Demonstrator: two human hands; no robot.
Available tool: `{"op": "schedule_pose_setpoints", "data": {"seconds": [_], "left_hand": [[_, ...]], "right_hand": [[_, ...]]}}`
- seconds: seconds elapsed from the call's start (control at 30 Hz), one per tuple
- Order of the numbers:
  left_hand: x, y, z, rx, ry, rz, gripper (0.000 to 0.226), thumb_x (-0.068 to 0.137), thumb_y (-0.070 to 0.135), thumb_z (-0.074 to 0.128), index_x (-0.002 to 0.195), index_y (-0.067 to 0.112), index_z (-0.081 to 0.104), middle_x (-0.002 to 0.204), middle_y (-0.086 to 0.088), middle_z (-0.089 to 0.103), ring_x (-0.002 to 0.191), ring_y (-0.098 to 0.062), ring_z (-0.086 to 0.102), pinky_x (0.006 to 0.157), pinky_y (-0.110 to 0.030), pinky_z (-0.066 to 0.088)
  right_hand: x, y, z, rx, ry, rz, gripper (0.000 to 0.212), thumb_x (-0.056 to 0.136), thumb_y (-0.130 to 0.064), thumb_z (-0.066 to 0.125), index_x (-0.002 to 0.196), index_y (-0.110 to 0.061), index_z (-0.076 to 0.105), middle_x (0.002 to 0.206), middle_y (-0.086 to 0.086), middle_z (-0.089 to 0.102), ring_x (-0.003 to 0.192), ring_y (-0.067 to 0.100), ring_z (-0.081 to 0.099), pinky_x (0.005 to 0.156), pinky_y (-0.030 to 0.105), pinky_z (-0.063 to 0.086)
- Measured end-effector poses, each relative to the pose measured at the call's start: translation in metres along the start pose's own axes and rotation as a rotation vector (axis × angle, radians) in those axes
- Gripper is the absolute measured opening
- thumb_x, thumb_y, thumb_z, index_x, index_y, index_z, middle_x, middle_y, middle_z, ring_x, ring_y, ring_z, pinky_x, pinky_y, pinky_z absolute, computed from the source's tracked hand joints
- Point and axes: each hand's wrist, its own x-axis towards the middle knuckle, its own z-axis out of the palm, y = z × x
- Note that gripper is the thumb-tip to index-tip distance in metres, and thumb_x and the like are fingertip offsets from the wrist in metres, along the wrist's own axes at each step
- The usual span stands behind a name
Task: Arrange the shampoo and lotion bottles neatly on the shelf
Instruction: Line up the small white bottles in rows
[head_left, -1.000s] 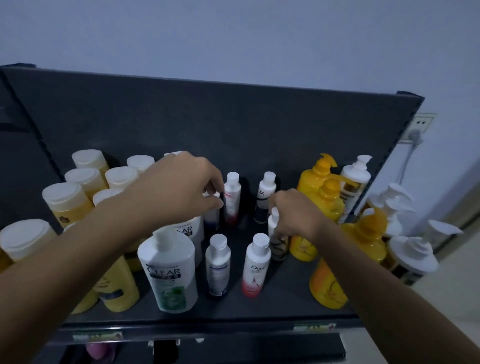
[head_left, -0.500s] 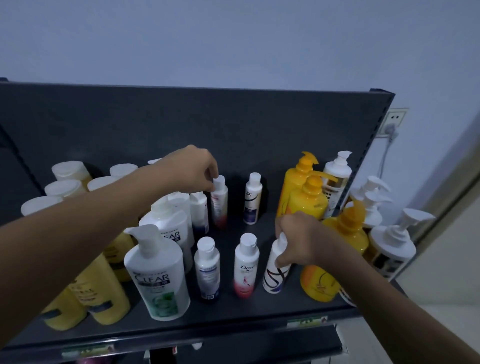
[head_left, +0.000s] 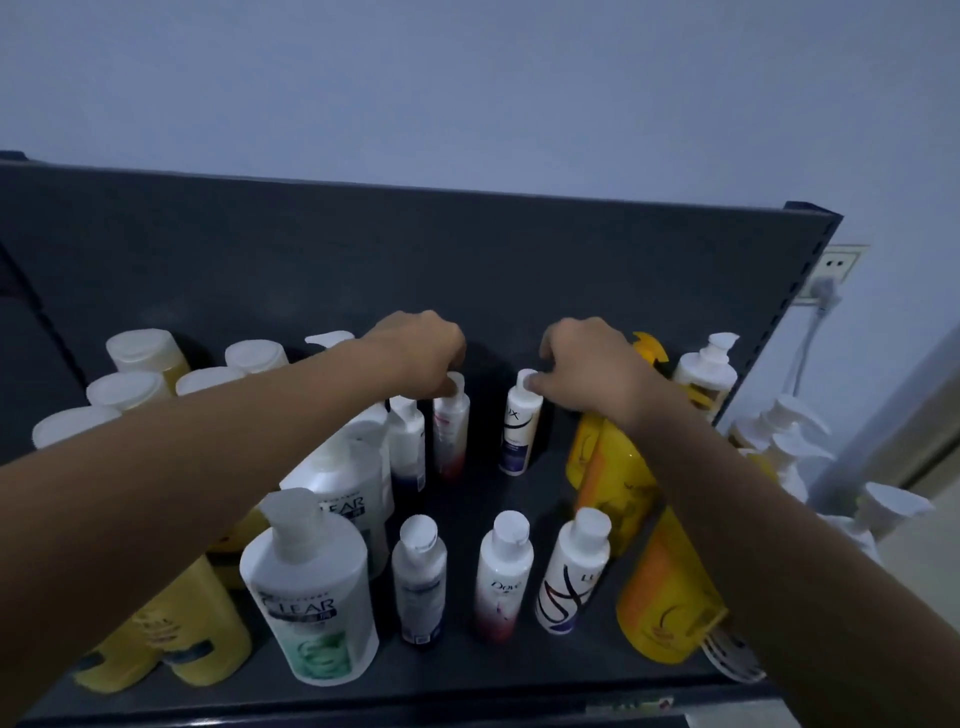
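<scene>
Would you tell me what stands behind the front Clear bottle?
A second Clear pump bottle; the left forearm hides part of its top and most things farther back.

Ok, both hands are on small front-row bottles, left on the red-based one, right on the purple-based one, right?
Back row, not front: the head view shows the left hand on the red-based bottle and the right hand on the purple-based bottle.

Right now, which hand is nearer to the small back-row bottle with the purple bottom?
Right. The right hand pinches the purple-bottomed bottle; the left hand is to its left, on the red-bottomed bottle.
</scene>
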Motion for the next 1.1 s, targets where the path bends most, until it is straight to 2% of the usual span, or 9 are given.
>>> {"op": "schedule_pose_setpoints", "data": {"seconds": [0.1, 0.2, 0.3, 0.4, 0.53, 0.63, 0.77, 0.97, 1.1], "left_hand": [[0.013, 0.008, 0.005, -0.019, 0.009, -0.044, 0.041, 0.092, 0.05, 0.065, 0.117, 0.018, 0.068, 0.105, -0.004, 0.07, 0.089, -0.026, 0.065, 0.073, -0.036, 0.049], [0.02, 0.02, 0.012, -0.043, -0.009, -0.113, 0.044, 0.094, 0.055, 0.064, 0.109, 0.014, 0.067, 0.101, -0.007, 0.065, 0.084, -0.026, 0.055, 0.072, -0.036, 0.04], [0.025, 0.024, 0.019, -0.038, -0.027, -0.104, 0.036, 0.094, 0.049, 0.066, 0.104, 0.014, 0.065, 0.104, -0.011, 0.064, 0.088, -0.029, 0.059, 0.073, -0.036, 0.041], [0.024, 0.02, 0.017, -0.032, -0.025, -0.012, 0.033, 0.093, 0.038, 0.071, 0.113, 0.013, 0.069, 0.111, -0.01, 0.068, 0.098, -0.032, 0.067, 0.071, -0.036, 0.048], [0.016, 0.019, 0.017, -0.012, -0.044, 0.233, 0.023, 0.09, 0.03, 0.073, 0.111, 0.024, 0.072, 0.094, 0.003, 0.062, 0.089, -0.024, 0.065, 0.067, -0.032, 0.047], [0.005, 0.027, 0.015, -0.031, -0.087, 0.366, 0.022, 0.09, 0.033, 0.072, 0.112, 0.03, 0.072, 0.088, 0.011, 0.058, 0.088, -0.02, 0.065, 0.075, -0.036, 0.055], [-0.006, 0.039, 0.015, -0.137, -0.138, 0.421, 0.022, 0.089, 0.033, 0.073, 0.112, 0.034, 0.074, 0.088, 0.014, 0.064, 0.08, -0.01, 0.06, 0.076, -0.03, 0.054], [-0.012, 0.041, 0.018, -0.277, -0.234, 0.392, 0.04, 0.08, 0.041, 0.083, 0.118, 0.033, 0.072, 0.097, 0.013, 0.074, 0.076, 0.005, 0.059, 0.073, -0.026, 0.052], [-0.013, 0.024, 0.001, -0.124, -0.196, 0.297, 0.05, 0.08, 0.053, 0.08, 0.122, 0.03, 0.066, 0.103, 0.01, 0.073, 0.095, -0.014, 0.067, 0.083, -0.035, 0.055]], "right_hand": [[0.042, -0.007, 0.032, -0.03, -0.036, 0.054, 0.032, 0.095, -0.039, 0.067, 0.087, -0.011, 0.052, 0.103, 0.011, 0.06, 0.093, 0.032, 0.061, 0.07, 0.035, 0.045], [0.058, -0.005, 0.058, -0.097, -0.086, 0.074, 0.028, 0.094, -0.035, 0.069, 0.099, -0.009, 0.061, 0.111, 0.015, 0.064, 0.103, 0.035, 0.065, 0.07, 0.036, 0.047], [0.063, 0.003, 0.065, -0.107, -0.088, 0.091, 0.024, 0.09, -0.025, 0.074, 0.102, -0.005, 0.065, 0.113, 0.016, 0.067, 0.096, 0.033, 0.065, 0.067, 0.034, 0.047], [0.06, 0.012, 0.054, -0.114, -0.101, 0.067, 0.02, 0.082, -0.011, 0.073, 0.1, -0.004, 0.072, 0.105, 0.015, 0.072, 0.091, 0.032, 0.069, 0.065, 0.032, 0.05], [0.039, 0.021, 0.037, -0.161, -0.204, 0.004, 0.022, 0.076, -0.009, 0.074, 0.097, -0.003, 0.078, 0.092, 0.015, 0.076, 0.084, 0.029, 0.072, 0.057, 0.031, 0.05], [0.025, 0.022, 0.034, -0.194, -0.345, 0.01, 0.03, 0.071, -0.005, 0.077, 0.1, 0.002, 0.079, 0.095, 0.021, 0.078, 0.07, 0.02, 0.067, 0.055, 0.03, 0.05], [0.008, 0.022, 0.03, -0.178, -0.508, 0.033, 0.024, 0.077, -0.01, 0.08, 0.098, 0.003, 0.079, 0.087, 0.017, 0.08, 0.064, 0.018, 0.069, 0.064, 0.03, 0.061], [-0.014, 0.015, 0.021, -0.154, -0.462, 0.041, 0.032, 0.078, -0.01, 0.084, 0.106, 0.001, 0.07, 0.065, 0.009, 0.069, 0.054, 0.019, 0.069, 0.048, 0.024, 0.054], [-0.028, 0.008, 0.003, -0.222, -0.344, 0.003, 0.045, 0.08, -0.02, 0.084, 0.117, -0.004, 0.064, 0.062, 0.003, 0.06, 0.055, 0.02, 0.064, 0.056, 0.03, 0.056]]}}
